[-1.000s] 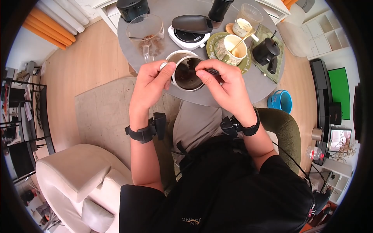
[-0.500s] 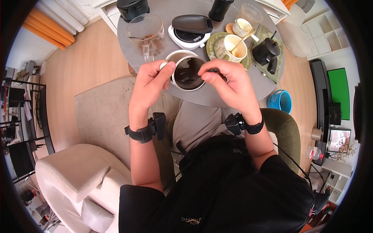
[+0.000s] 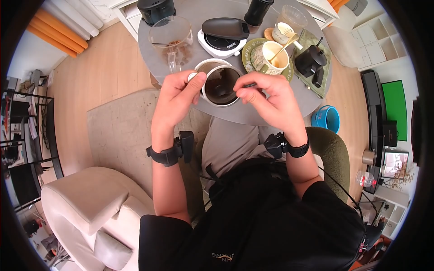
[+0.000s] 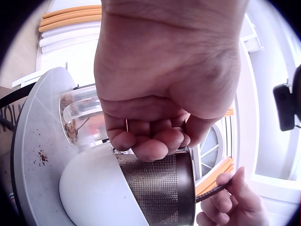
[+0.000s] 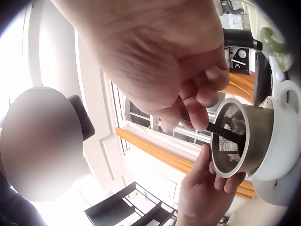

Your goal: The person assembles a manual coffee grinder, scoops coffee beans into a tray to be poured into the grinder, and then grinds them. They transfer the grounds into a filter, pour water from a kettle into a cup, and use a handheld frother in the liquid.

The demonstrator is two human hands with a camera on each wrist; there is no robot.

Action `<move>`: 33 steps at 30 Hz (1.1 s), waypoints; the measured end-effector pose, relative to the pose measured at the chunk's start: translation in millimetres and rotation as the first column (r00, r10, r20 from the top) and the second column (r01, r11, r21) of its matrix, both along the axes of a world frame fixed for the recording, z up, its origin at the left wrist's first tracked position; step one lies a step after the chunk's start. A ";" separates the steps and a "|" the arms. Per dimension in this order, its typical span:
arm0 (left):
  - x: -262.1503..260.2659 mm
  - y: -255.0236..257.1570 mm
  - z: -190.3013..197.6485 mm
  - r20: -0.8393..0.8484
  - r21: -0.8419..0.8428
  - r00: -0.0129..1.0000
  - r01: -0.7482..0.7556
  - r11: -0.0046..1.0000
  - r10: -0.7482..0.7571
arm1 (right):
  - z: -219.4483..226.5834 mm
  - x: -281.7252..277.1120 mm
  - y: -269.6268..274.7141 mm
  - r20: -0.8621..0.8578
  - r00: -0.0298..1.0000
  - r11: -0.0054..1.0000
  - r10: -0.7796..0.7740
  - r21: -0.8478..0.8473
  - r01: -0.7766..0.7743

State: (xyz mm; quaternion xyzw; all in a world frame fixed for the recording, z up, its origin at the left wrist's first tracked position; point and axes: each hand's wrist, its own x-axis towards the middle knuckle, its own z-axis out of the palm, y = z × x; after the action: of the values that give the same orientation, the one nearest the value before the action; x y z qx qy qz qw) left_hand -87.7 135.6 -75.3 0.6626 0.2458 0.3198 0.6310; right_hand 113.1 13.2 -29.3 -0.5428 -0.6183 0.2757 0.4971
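My left hand (image 3: pixel 177 95) holds a metal mesh strainer (image 4: pixel 157 181) by its side, thumb near the rim. The strainer lies tilted in the mouth of a white cup (image 4: pixel 94 183), its opening facing me. Dark wet-looking residue coats the inside of the mesh. My right hand (image 3: pixel 273 97) pinches the ribbed dark handle (image 4: pixel 214 192) of a black spoon-like tool between thumb and fingers. The tool's broad end (image 5: pixel 242 143) is inside the strainer, partly hidden by its rim.
Behind the hands stand a glass jug (image 3: pixel 169 34) with brown bits, a white scale (image 3: pixel 221 45), a patterned cup (image 3: pixel 266 56) on a green plate and a black moka pot (image 3: pixel 309 61) on a green cloth. A blue bin (image 3: pixel 325 118) stands on the floor.
The right hand has shifted slightly right and turned, drawing the tool's handle with it as its end moves about inside the strainer. The left hand keeps its hold.
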 end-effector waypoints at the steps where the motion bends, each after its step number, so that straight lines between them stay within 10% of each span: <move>1: -0.1 -0.1 0.4 0.000 0.000 1.000 0.000 1.000 0.000 | 0.2 0.5 -0.5 0.056 0.998 0.998 0.043 -0.057 -0.039; 33: -1.2 -2.7 4.8 0.003 -0.055 1.000 -0.031 0.998 0.031 | -5.7 -0.4 -4.2 -0.002 0.998 0.990 0.064 -0.127 -0.064</move>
State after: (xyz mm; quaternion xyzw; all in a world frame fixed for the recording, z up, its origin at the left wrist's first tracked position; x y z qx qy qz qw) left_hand -88.9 132.9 -70.5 0.6406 0.2635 0.3238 0.6445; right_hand 112.7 9.0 -35.0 -0.5535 -0.6171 0.3295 0.4519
